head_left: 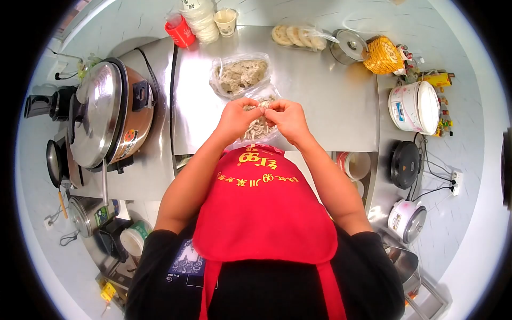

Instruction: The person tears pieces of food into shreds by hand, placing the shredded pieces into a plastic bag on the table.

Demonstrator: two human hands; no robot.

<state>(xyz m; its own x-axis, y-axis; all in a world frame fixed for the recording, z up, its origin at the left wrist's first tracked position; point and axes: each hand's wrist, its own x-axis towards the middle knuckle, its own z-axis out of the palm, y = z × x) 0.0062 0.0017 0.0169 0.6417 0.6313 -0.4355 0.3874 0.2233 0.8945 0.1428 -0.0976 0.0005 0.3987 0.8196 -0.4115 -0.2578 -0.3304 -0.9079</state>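
Observation:
My left hand (238, 118) and my right hand (288, 120) meet fingertip to fingertip, both pinching a small pale piece of food. Its kind is hard to make out, as the fingers cover most of it. Right below them, a clear plastic bag (270, 140) lies open with greyish-white shredded strips (258, 129) in it. Just beyond my hands is a second clear plastic bag (215, 79), filled with a grey-beige clump of food (242, 76). Both bags rest on the steel table (330, 101).
A big lidded cooker (130, 114) stands at left. Along the back are a red cup (180, 33), stacked white bowls (201, 24), a paper cup (226, 22), bagged round flatbreads (298, 37) and a lidded steel pot (349, 47). A white rice cooker (408, 108) sits at right.

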